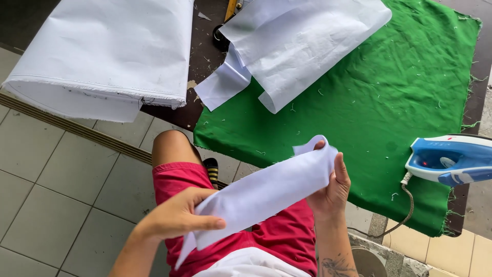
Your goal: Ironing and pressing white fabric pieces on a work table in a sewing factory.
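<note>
On the far left, a thick roll of white cloth (107,51) lies over the edge of the dark tabletop (202,51), above the tiled floor (61,179). Nearer us, our left hand (179,215) is closed in a pinch on the low end of a white fabric strip (266,192), thumb on top and fingers beneath. The strip runs up and to the right, held in the air over our red shorts (277,236), just short of the near edge of the green cloth (384,102). Our right hand (333,187) grips the strip's upper end, fingers curled behind it and thumb pressed on the front, with a loose corner curling above.

Far across the green cloth lie sheets of white paper (302,41) and a smaller white fabric piece (223,84). On the right sits a blue and white iron (451,159), its cord (407,205) trailing off the near edge.

We judge the strip could twist or slip from the light left pinch and drop to the floor. The cord hangs close by our right forearm, so a careless swing might snag it and drag the iron.
</note>
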